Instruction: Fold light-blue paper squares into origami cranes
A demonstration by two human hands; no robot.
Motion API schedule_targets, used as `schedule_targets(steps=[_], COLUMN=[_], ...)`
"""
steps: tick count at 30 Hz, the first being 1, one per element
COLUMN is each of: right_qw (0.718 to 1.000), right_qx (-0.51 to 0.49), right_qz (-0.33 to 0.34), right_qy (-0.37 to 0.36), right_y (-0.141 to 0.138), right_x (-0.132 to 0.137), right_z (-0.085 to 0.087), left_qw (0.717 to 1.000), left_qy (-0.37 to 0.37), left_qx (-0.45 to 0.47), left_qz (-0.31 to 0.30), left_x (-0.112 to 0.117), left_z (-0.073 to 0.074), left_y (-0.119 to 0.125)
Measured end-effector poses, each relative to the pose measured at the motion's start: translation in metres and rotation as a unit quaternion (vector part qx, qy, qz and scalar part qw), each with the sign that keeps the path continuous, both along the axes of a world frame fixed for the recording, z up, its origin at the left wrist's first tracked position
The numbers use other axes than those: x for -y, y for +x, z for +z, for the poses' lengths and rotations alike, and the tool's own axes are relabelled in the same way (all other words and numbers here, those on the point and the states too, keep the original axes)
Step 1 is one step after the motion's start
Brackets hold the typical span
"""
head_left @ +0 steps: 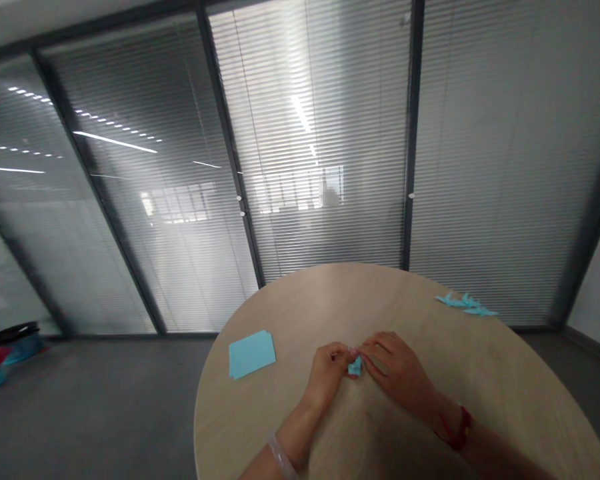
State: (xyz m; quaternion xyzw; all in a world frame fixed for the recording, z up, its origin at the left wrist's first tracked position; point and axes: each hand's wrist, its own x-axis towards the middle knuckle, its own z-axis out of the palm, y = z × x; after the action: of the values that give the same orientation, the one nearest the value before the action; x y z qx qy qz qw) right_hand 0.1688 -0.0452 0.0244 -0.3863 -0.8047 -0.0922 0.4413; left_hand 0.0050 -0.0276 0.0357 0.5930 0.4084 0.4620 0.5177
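While pinched on blue paper (355, 367), L hand (329, 368), R hand (399, 370); stack (251, 353) left, folded pcs (465, 304) far rt.

1. Round light-wood table (505, 400), person's two bare hands over its near-centre.
2. Left hand (330, 370) and right hand (397, 367) meet fingertip to fingertip, both pinching a small light-blue folded paper piece (355, 366) held just above the tabletop.
3. Clear bangle (281, 460) on left wrist, red cord bracelet (459, 430) on right wrist.
4. Stack of light-blue paper sheets (251, 353) lies flat to the left of the hands, near the table edge.
5. Finished light-blue folded paper figures (465, 304) sit at the far right edge, well apart from the hands.
6. Behind the table: glass wall with closed blinds (310, 133), dark frames.
7. Far left on the floor: red and blue items (5, 353), too small to identify.
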Motion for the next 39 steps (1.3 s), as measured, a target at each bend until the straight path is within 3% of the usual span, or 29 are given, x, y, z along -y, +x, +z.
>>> schedule_targets(steps=[7,39], right_qw=[0.995,0.999], right_qx=[-0.075,-0.009], right_qz=[0.022,0.039], right_qy=[-0.061,-0.033], right_y=[-0.0010,0.0033], right_x=[-0.0025,-0.0008], right_z=[-0.0018,0.0025], left_qw=[0.999,0.996], left_qy=[0.005,-0.049], left_qx=[-0.032,-0.036], left_qz=[-0.001,-0.061], left_x=[-0.0056,-0.0036], left_z=[-0.0074,-0.0011], left_y=[-0.0029,-0.0061])
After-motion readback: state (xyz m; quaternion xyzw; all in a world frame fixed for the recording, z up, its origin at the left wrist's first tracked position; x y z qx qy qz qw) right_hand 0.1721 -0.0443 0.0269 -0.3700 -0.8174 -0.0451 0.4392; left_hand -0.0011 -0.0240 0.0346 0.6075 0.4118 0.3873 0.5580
